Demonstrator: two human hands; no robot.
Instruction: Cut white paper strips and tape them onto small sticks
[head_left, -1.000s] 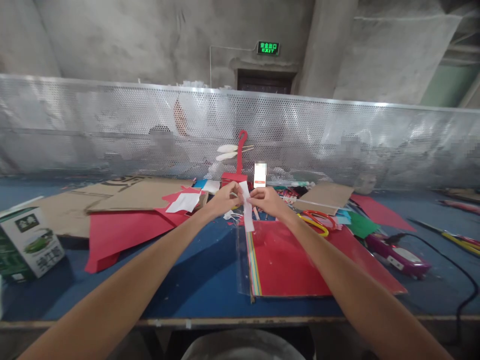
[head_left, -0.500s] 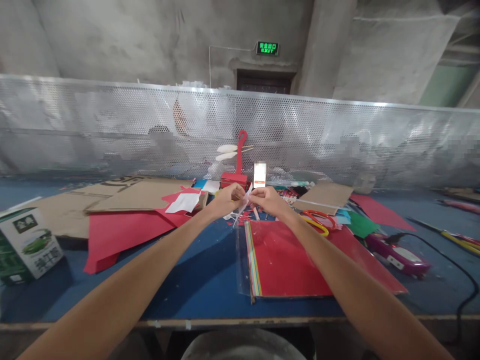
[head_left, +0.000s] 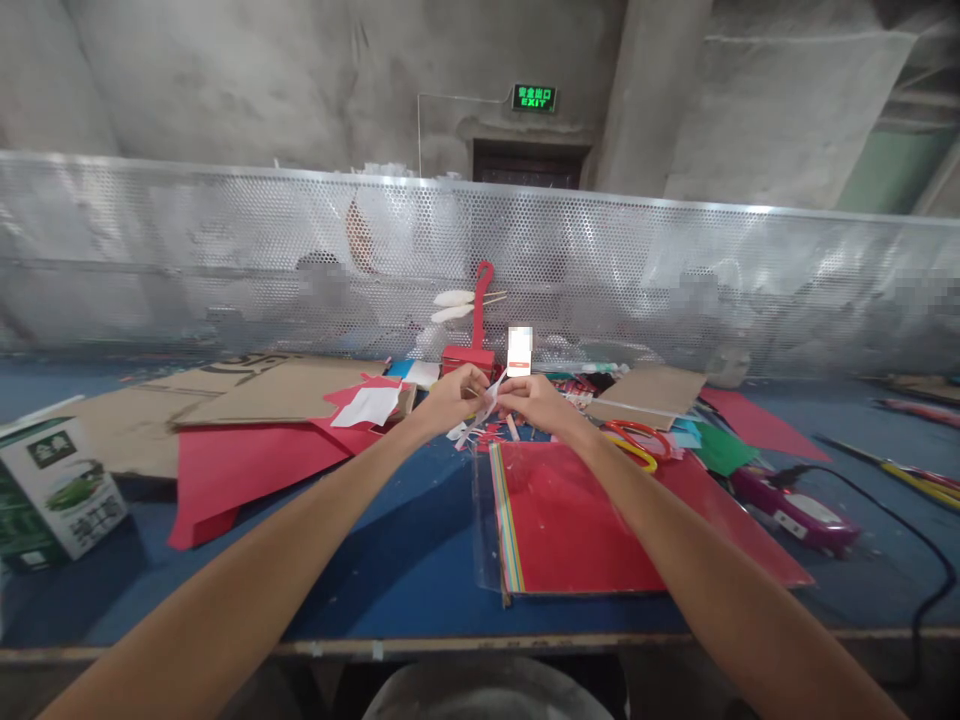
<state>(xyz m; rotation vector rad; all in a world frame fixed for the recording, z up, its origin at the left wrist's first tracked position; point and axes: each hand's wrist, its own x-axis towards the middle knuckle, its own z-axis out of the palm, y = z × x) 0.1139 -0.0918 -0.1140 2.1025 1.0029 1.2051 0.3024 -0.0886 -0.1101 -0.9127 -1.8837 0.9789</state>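
Between my hands is a small piece of thin white paper (head_left: 491,396), raised above the scraps on the table. My left hand (head_left: 456,398) pinches its left side with closed fingers. From the other side, my right hand (head_left: 538,401) closes its fingertips on the right edge of the same piece. Just beyond stands a red paper construction (head_left: 480,320) with a box-like base and a tall hooked strip, two white leaf-shaped pieces on sticks at its side. A lit phone (head_left: 519,358) stands upright behind my right hand. Paper scraps (head_left: 489,436) lie beneath my hands.
A pack of coloured paper (head_left: 577,530) lies under my right forearm, with red and yellow scissors (head_left: 637,442) on it. Cardboard (head_left: 247,388) and red sheets (head_left: 262,470) spread at left, near a carton (head_left: 64,490). A purple corded device (head_left: 795,510) lies right.
The white paper between my fingers has shifted slightly, and its lower end no longer hangs down as far. Both hands stay almost in place.
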